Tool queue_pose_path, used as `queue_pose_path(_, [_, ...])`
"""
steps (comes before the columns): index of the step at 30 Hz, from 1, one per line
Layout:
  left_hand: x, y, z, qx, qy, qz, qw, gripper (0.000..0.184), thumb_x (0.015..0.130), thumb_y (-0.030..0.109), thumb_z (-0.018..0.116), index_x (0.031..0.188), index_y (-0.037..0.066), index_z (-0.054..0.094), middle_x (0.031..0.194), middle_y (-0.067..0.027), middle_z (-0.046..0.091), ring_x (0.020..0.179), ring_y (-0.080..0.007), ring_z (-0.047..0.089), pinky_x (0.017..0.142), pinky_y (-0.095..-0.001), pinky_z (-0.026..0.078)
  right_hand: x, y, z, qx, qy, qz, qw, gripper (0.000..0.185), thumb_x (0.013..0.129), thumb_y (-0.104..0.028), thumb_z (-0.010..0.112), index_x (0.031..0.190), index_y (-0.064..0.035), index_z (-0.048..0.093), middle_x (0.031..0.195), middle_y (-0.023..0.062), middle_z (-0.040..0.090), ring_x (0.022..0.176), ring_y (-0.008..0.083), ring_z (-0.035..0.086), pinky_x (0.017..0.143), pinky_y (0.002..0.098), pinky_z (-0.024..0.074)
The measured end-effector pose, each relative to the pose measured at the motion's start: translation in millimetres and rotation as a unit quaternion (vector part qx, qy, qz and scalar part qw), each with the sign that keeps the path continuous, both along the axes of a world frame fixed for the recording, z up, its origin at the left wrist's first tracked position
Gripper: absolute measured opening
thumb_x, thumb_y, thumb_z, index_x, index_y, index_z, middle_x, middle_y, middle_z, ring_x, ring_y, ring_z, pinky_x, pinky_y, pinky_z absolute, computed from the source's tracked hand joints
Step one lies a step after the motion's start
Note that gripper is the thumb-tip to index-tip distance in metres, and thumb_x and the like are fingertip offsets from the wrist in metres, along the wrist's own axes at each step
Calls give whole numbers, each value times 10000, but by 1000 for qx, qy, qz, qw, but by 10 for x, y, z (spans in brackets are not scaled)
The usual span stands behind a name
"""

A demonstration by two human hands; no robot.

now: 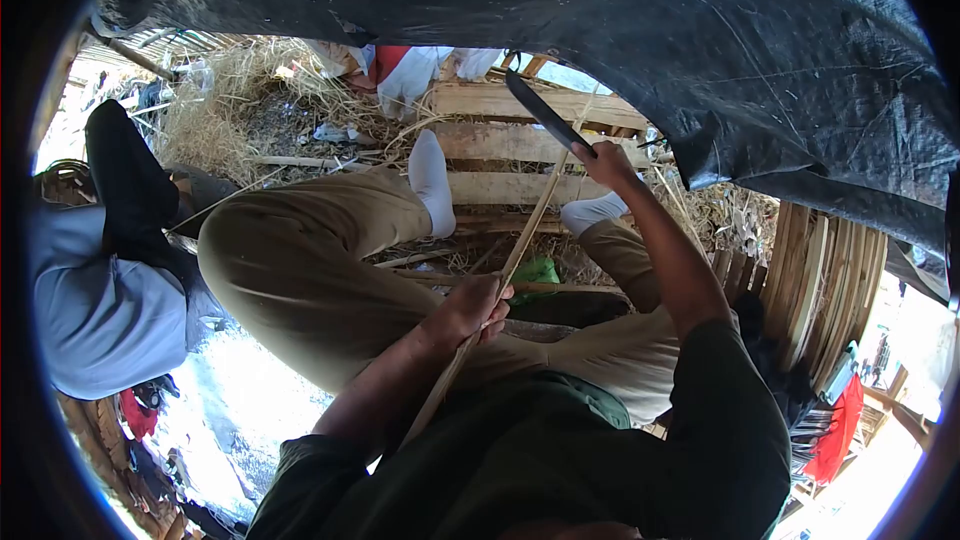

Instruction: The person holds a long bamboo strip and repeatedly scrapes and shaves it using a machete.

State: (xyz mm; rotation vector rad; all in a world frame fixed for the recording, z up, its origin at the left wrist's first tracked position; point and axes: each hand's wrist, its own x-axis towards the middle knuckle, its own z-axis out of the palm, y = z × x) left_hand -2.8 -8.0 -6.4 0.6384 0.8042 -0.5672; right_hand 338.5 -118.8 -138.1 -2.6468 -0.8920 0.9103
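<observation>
My left hand (474,310) is closed around a long pale bamboo strip (535,218), which runs slantwise from near my left side up past my feet. In my right hand (606,164), farther forward, is a machete (545,112) gripped by its handle. Its dark blade points up and to the left, and it overlaps the strip close to my right hand. Whether the blade touches the strip, I cannot tell. The strip's lower end disappears beside my dark shirt.
Wooden planks (505,140) lie beneath my socked feet, with straw (215,130) around them. A dark tarp (780,70) hangs overhead. Bundled wooden slats (825,275) stand at right. A green bag (537,276) lies between my legs. Another person's legs (110,310) are at left.
</observation>
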Motion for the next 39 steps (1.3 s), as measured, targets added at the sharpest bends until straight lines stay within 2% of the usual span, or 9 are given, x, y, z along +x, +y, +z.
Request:
queue_pose_path(6, [27,40,11,20,-6,-9,1000,293,989,299,323,845,89,467,544,-7,393,406,-142,403,408,-328,351,-323,-5,251,20,100,29,994,696,911,-644,509,787,16,694,633,187,642,613,335,659,630,462,504])
queue_pose_path(9, [64,12,7,16,-4,-3,1000,330,1011,321,295,839,93,461,543,-4,394,405,-135,400,410,-320,356,4,61,152,-9,45,42,998,687,913,-635,519,780,16,694,623,181,637,611,319,658,630,453,501])
queue_pose_path(10, [75,23,26,7,0,-5,1000,342,1017,329,289,839,93,460,543,-3,394,405,-134,399,410,-316,358,18,71,144,11,24,30,999,637,957,-548,530,704,27,634,523,124,552,471,223,536,517,422,428])
queue_pose_path(13, [67,49,-44,14,-7,-17,1000,366,1027,354,276,845,94,457,543,2,396,404,-130,391,412,-313,363,-345,71,268,13,73,11,997,690,917,-633,514,786,18,701,616,182,633,633,302,674,639,440,505])
queue_pose_path(20, [120,82,19,-27,24,4,999,390,1033,371,274,846,86,463,538,-3,402,402,-138,395,402,-313,364,-31,49,89,-14,57,22,998,689,928,-625,497,774,13,705,605,165,633,599,290,670,612,447,505])
queue_pose_path(26, [102,47,-7,43,-5,-14,999,378,1032,362,287,850,83,467,536,-9,401,405,-134,397,398,-315,356,-424,69,311,21,117,47,992,683,932,-618,502,754,15,688,572,140,611,575,269,641,600,424,502])
queue_pose_path(30, [99,38,-39,13,-15,6,1000,346,1022,359,325,848,96,467,528,1,392,407,-126,396,395,-312,347,-59,77,120,0,22,37,999,657,939,-583,507,753,24,677,577,168,599,570,303,625,602,447,482])
queue_pose_path(33, [102,40,26,34,-3,-12,999,289,1007,369,373,856,136,456,529,26,374,409,-103,374,406,-293,325,-634,124,587,15,102,17,994,664,933,-597,508,753,20,675,580,170,599,570,305,625,597,448,477])
queue_pose_path(39, [72,18,15,54,-31,-15,998,301,1005,346,356,860,104,460,522,8,389,401,-123,406,407,-301,352,-356,-80,392,4,68,20,997,696,927,-634,498,763,18,678,548,131,579,537,246,616,560,435,469])
